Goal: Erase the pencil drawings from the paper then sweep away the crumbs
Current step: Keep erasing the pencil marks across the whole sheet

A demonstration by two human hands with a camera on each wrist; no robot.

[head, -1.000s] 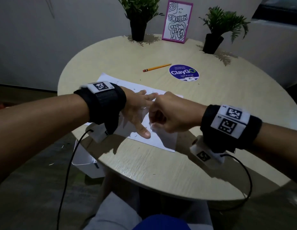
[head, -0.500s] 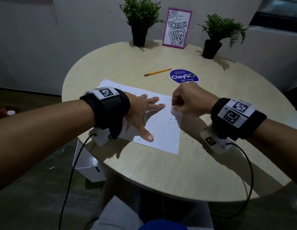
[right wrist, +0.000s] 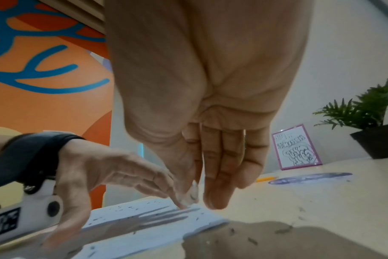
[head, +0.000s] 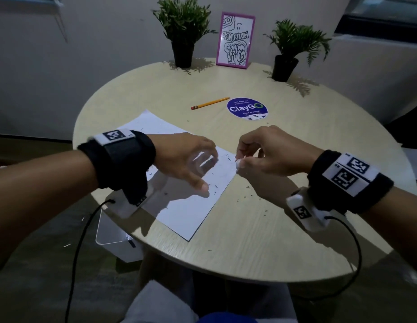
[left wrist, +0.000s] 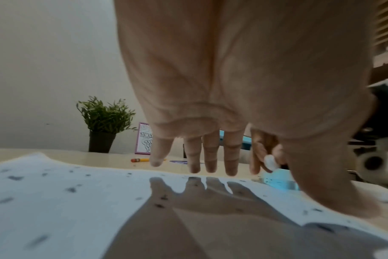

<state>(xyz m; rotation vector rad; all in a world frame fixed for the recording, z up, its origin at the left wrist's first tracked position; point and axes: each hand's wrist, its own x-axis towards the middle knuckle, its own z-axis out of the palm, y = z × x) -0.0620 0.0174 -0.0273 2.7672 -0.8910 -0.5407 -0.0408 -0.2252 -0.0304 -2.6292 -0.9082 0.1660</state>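
Note:
A white sheet of paper (head: 186, 206) lies on the round table (head: 296, 141), strewn with dark eraser crumbs (head: 212, 186). More crumbs (head: 249, 197) lie on the wood to its right. My left hand (head: 193, 164) hovers low over the sheet's middle, fingers (left wrist: 210, 157) straight and spread, holding nothing. My right hand (head: 256, 155) sits at the paper's right edge and pinches a small white eraser (head: 239, 163) between thumb and fingers. The right wrist view shows the eraser (right wrist: 192, 192) just above the paper (right wrist: 144, 227). No pencil marks are visible on the sheet.
A yellow pencil (head: 209, 103) and a round purple sticker (head: 247, 108) lie beyond the paper. Two potted plants (head: 183, 31) (head: 289, 50) and a pink-framed picture (head: 235, 40) stand at the far edge. A white bin (head: 116, 234) sits below the table's left side.
My right hand has moved with the eraser from the middle of the sheet to its right edge. My left hand, which pressed the paper, has lifted and shifted right, blurred by motion.

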